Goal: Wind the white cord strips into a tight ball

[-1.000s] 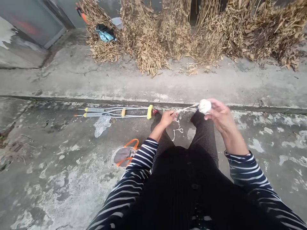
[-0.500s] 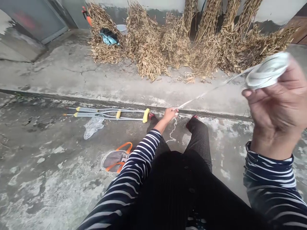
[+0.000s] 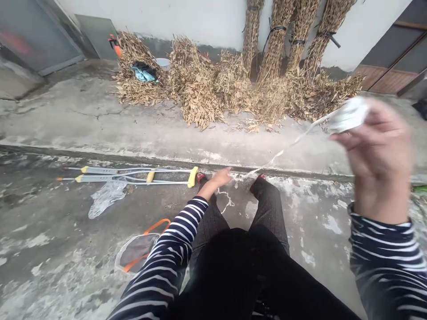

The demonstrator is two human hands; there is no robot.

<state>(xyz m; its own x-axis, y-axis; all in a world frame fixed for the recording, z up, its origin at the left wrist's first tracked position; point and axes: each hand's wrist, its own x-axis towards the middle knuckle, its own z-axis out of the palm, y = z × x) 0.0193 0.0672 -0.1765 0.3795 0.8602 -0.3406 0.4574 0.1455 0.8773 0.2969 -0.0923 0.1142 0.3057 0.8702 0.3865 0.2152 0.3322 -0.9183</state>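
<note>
In the upper right, my right hand (image 3: 382, 142) is raised and closed around a wound roll of flat white twine (image 3: 350, 114); both are smeared by motion. From the roll, a twine strand (image 3: 278, 155) runs slack and wavy down to my left hand (image 3: 221, 178). That hand is low over the ground between my feet, its fingers closed about the strand, though the grip itself is small and partly hidden. Below it a loose squiggly tail (image 3: 230, 203) of twine hangs or lies against the concrete; I cannot tell which.
Two crutches (image 3: 133, 175) lie left of my feet, with a clear plastic bag (image 3: 106, 198) against them. Nearer is a mesh bag (image 3: 138, 251) with orange handles. Dried plant bundles (image 3: 203, 93) line the wall beyond a low concrete step (image 3: 160, 142). A dark blue cloth (image 3: 145, 72) rests on one.
The strand between my hands has gone from taut to slack. My right hand has come down and slightly left with the roll. The view has tilted up and shifted right.
</note>
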